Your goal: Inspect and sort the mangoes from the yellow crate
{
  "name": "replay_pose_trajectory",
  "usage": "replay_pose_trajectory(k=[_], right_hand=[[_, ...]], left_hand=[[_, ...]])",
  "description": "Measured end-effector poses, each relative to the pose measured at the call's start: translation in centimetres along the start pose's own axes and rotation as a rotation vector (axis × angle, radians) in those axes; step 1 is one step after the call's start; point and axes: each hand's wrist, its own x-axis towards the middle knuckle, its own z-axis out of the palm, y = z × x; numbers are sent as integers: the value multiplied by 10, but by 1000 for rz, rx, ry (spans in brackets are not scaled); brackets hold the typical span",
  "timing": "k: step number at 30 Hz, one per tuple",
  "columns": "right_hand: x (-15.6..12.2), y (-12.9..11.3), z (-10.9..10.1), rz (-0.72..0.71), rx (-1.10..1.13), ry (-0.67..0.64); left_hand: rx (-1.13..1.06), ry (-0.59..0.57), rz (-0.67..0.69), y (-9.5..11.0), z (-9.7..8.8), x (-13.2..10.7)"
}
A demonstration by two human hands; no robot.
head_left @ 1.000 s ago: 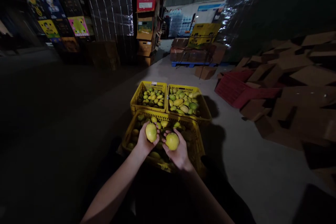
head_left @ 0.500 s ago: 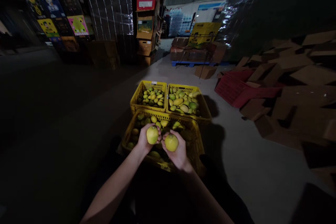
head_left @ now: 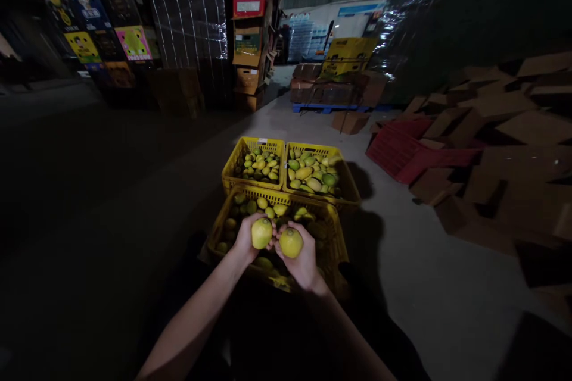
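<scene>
My left hand [head_left: 247, 239] is closed around a round yellow-green fruit [head_left: 261, 233]. My right hand [head_left: 304, 262] grips a second yellow fruit [head_left: 291, 242]. The two fruits are held side by side, almost touching, above the near yellow plastic crate [head_left: 333, 243], which holds several more fruits. Beyond it stand two more yellow crates: the far left crate [head_left: 231, 165] with small yellow-green fruits and the far right crate [head_left: 346, 181] with larger green and yellow ones.
Red crates [head_left: 402, 152] lie tipped on the floor to the right, beside a heap of flattened cardboard boxes [head_left: 504, 131]. Stacked cartons [head_left: 248, 30] and a wrapped pallet [head_left: 187, 12] rise at the back. Concrete floor [head_left: 424, 274] lies right of the crates.
Both hands have drawn closer together, bringing the two fruits nearly into contact. The left fruit has dropped slightly and shifted right.
</scene>
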Motion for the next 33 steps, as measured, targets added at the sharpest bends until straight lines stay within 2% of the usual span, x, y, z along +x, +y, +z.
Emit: replay_pose_trajectory(k=[4,9,11,15,19,22,25,33], right_hand=[[3,0,-4,34,15,-16],[11,-1,-9,90,161,88],[13,-2,-10,68,198,108],[14,-8,-11,46,244,64],[13,-11,-12,3,220,42],[10,-10,-10,-37,266,37],[6,-9,-7,-40,326,12],[5,-8,-4,-69,381,-10]], left_hand=[[-54,-12,-41,1,-2,1],[-269,44,-139,5,-6,4],[-356,64,-98,7,-7,5],[-458,108,10,11,-9,7],[-464,22,-37,14,-12,3],[-512,-46,13,12,-11,1],[-610,-40,88,7,-8,1],[-685,-83,149,-1,-6,2]])
